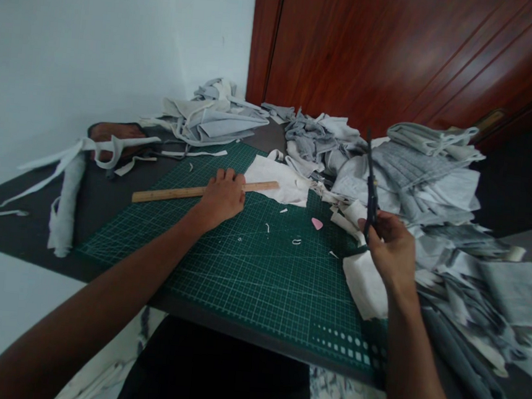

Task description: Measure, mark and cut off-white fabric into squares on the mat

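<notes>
My left hand (223,197) is closed over a wooden ruler (169,195), with its fingers curled around the far side. The ruler's right end lies across a white piece of cloth (288,186) on the green cutting mat (260,267). My right hand (393,246) grips a pair of dark scissors (372,187) by the handles, blades pointing away from me toward the fabric heap. Beneath that hand a folded white cloth (365,284) rests on the mat's right side. A pink piece of chalk (316,224) lies between my hands.
Heaps of grey and white fabric (404,165) cover the table's right and back. Another cloth pile (215,117) sits against the wall. At left are a brown pouch (118,134), a cloth roll (66,204) and loose strips. A reddish wooden door (376,54) stands behind.
</notes>
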A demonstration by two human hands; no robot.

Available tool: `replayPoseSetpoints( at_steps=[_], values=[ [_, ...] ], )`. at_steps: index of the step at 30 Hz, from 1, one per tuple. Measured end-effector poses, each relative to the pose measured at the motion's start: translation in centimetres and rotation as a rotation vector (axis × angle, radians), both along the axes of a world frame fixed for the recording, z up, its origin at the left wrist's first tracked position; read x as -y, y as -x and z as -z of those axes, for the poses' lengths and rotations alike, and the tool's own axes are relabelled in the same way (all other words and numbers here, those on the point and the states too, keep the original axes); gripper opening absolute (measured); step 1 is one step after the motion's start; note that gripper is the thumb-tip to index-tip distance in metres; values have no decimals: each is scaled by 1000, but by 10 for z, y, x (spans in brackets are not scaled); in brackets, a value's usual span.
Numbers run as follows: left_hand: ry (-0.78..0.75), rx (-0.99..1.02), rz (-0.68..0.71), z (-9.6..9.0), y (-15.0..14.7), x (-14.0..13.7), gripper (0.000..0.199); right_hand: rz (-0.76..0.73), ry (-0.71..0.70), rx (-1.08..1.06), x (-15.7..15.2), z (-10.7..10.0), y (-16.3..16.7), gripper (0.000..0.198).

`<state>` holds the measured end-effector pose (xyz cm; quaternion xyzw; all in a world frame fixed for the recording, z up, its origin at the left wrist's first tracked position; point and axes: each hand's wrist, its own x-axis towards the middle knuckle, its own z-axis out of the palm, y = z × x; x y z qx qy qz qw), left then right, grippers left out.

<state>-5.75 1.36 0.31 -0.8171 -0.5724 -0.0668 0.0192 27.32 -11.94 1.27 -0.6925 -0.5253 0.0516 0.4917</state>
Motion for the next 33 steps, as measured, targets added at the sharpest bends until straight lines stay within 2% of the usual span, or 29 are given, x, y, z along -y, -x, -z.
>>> replayPoseSetpoints(
  at_steps=[4, 9, 16, 33],
  values=[
    [6, -3, 1, 1, 0, -1, 33, 36, 181, 285, 4, -1, 2, 42],
    [10, 2, -1, -1, -1, 1, 34, -34, 339, 438, 4, 5, 6, 40],
    [26, 12, 1, -1, -1, 2, 34, -12, 318, 507, 5, 8, 3, 40],
    [20, -5, 0, -1, -1, 1, 36, -19, 387, 623, 4, 14, 1, 39]
  ],
)
